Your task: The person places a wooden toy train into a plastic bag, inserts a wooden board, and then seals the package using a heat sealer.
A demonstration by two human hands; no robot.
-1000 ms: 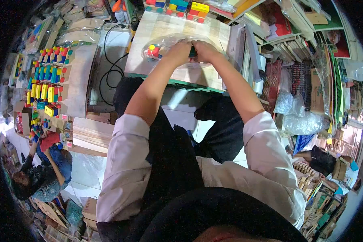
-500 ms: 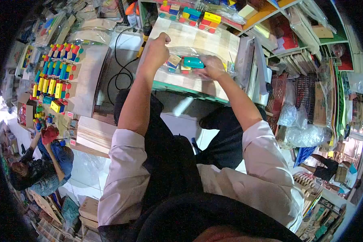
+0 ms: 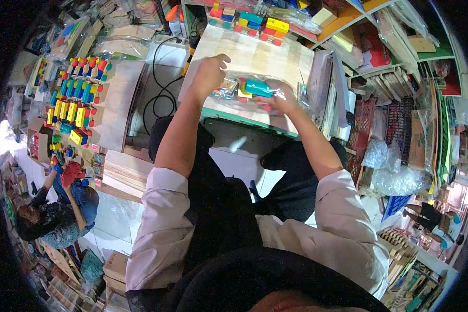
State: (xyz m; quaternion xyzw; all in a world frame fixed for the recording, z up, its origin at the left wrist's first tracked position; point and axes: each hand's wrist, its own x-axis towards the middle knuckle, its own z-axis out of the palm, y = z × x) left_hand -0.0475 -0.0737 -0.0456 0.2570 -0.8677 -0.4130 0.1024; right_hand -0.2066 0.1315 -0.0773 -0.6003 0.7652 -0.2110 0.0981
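Observation:
A toy train (image 3: 258, 88) of wooden blocks, teal, yellow and red, lies inside a clear plastic bag (image 3: 229, 96) on the pale wooden board. My right hand (image 3: 281, 99) is closed on the right end of the bagged train, with film bunched around its fingers. At the bag's left end, my left hand (image 3: 209, 76) is raised slightly, its fingers curved and apart. I see nothing between them. Along the far edge of the board (image 3: 244, 52) stand more toy train cars (image 3: 274, 31).
Rows of toy trains (image 3: 78, 93) stand on a table at left. A black cable (image 3: 156, 88) loops beside the board. Shelves (image 3: 369, 47) with packed bags stand at right. A person (image 3: 57, 218) works at lower left, holding something red.
The bagged train has shifted slightly right and toward me, and tilted, with my right hand on it. My left hand has moved slightly right and its fingers have loosened.

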